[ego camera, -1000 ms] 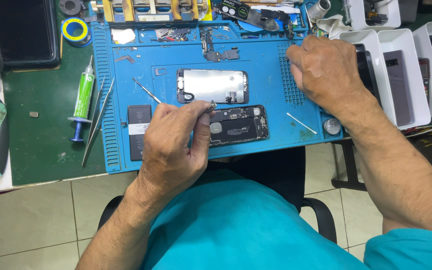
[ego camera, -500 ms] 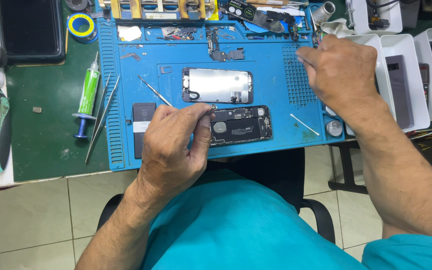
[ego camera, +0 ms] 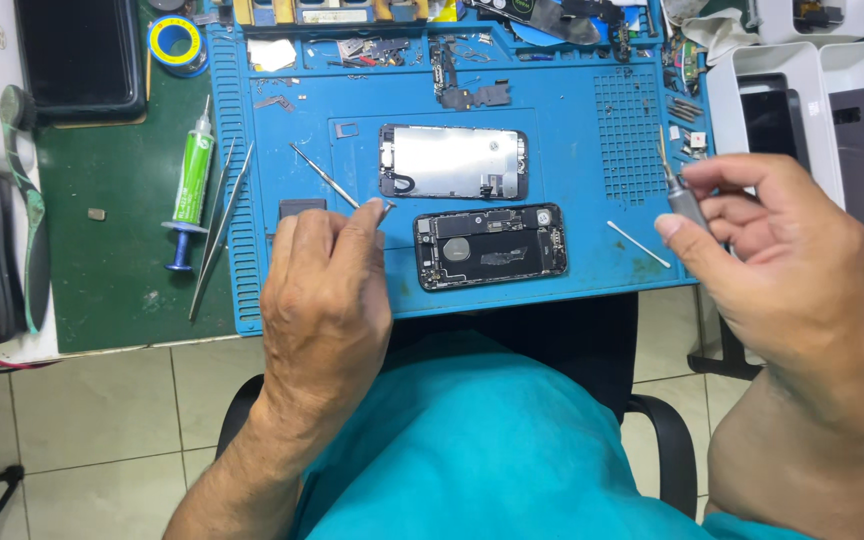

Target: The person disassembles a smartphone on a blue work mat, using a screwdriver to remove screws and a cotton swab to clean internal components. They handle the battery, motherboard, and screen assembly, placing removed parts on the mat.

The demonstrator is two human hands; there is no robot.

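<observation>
Screws could scatter: my right hand [ego camera: 767, 250] grips a screwdriver [ego camera: 680, 195] off the blue mat [ego camera: 592, 130], my left hand [ego camera: 327, 290] pinches tweezers [ego camera: 337, 185] beside the opened phone [ego camera: 490, 245]; one slip gouges it

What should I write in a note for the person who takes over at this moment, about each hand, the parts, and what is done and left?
Left hand: rests on the blue mat, fingertips pinching a small part at the tip of a thin metal probe, just left of the phone body.
Right hand: raised at the mat's right edge, holding a small screwdriver, tip up.
Parts: phone body lies open, insides showing; the screen panel lies apart, just above it, back side up. Tweezers and a green syringe lie to the left.
Done: phone opened, screen off.
Left: the phone is not closed; loose small parts lie on the mat.
</observation>
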